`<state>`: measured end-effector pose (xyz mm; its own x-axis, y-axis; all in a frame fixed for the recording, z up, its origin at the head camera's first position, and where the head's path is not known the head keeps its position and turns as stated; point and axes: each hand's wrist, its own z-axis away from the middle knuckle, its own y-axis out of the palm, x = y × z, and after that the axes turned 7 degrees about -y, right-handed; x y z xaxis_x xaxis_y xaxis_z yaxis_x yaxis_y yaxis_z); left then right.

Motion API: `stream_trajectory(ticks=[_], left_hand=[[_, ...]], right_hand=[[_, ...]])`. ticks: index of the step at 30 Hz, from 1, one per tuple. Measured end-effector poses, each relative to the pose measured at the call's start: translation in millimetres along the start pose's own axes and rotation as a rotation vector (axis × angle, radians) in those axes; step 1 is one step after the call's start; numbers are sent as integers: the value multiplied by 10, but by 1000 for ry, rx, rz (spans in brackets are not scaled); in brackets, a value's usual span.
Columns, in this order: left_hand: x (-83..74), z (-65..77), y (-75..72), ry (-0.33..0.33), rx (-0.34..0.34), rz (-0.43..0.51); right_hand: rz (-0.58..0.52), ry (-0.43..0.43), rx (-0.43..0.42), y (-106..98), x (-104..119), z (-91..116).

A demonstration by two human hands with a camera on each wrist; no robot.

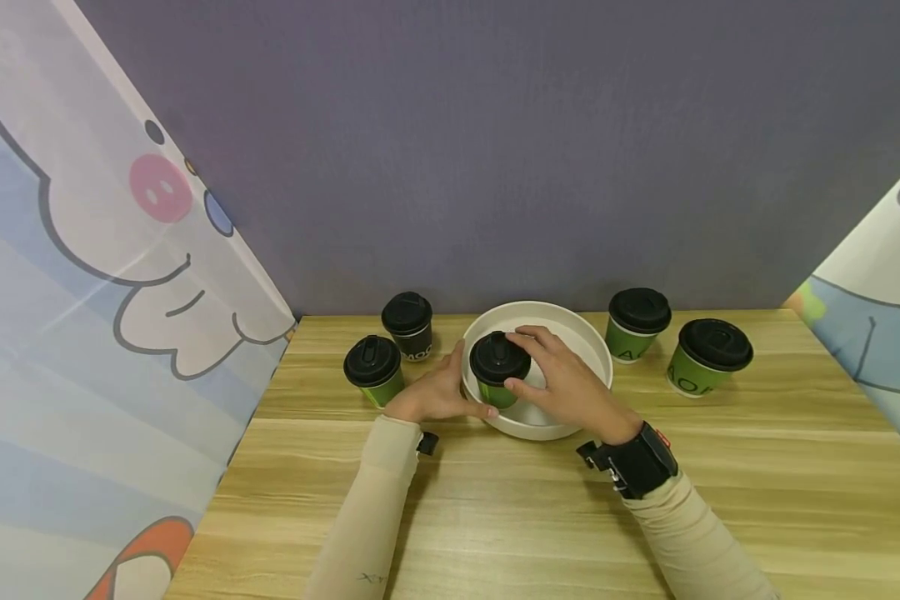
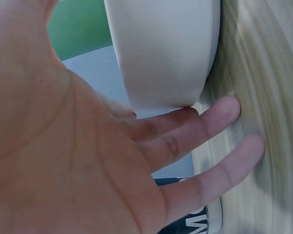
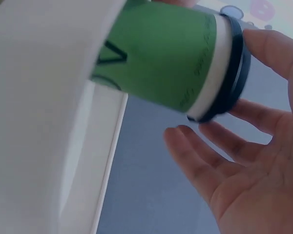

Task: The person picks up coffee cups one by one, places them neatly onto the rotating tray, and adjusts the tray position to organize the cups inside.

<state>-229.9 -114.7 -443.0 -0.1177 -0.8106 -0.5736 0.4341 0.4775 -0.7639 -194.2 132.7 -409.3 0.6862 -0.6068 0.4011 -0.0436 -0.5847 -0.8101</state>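
A green paper cup with a black lid (image 1: 499,360) stands upright at the left inside a round white dish (image 1: 534,431). My right hand (image 1: 570,387) holds this cup by its lid, thumb on one edge and fingers at the other; the right wrist view shows the green sleeve (image 3: 161,53) above the dish wall. My left hand (image 1: 438,392) is at the dish's left side, thumb near the front rim by the cup. In the left wrist view its fairly straight fingers (image 2: 217,170) reach along the outside of the white wall (image 2: 166,53), near the wooden tabletop.
Left of the dish stand a green lidded cup (image 1: 375,371) and a dark lidded cup (image 1: 408,325). Two green lidded cups, one nearer the dish (image 1: 636,325) and one farther right (image 1: 708,358), stand on the wooden table (image 1: 510,517). A grey panel (image 1: 495,167) rises behind.
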Motion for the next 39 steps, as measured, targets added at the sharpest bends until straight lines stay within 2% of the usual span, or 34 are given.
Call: stream_trajectory(ticks=[7, 14, 19, 26, 33, 39], left_hand=[[72, -38, -13, 45, 1, 36], [109, -55, -26, 102, 19, 80], [124, -49, -37, 89, 45, 112], [153, -54, -45, 113, 55, 130], [153, -50, -51, 101, 60, 130], [155, -57, -56, 131, 54, 140]], right_hand=[[-10, 13, -56, -149, -124, 25], [-8, 78, -78, -320, -259, 102], [-24, 109, -103, -467, -346, 154], [-27, 154, -115, -684, -468, 265], [-21, 282, -148, -899, -599, 405], [3, 285, -177, -1035, -684, 503]])
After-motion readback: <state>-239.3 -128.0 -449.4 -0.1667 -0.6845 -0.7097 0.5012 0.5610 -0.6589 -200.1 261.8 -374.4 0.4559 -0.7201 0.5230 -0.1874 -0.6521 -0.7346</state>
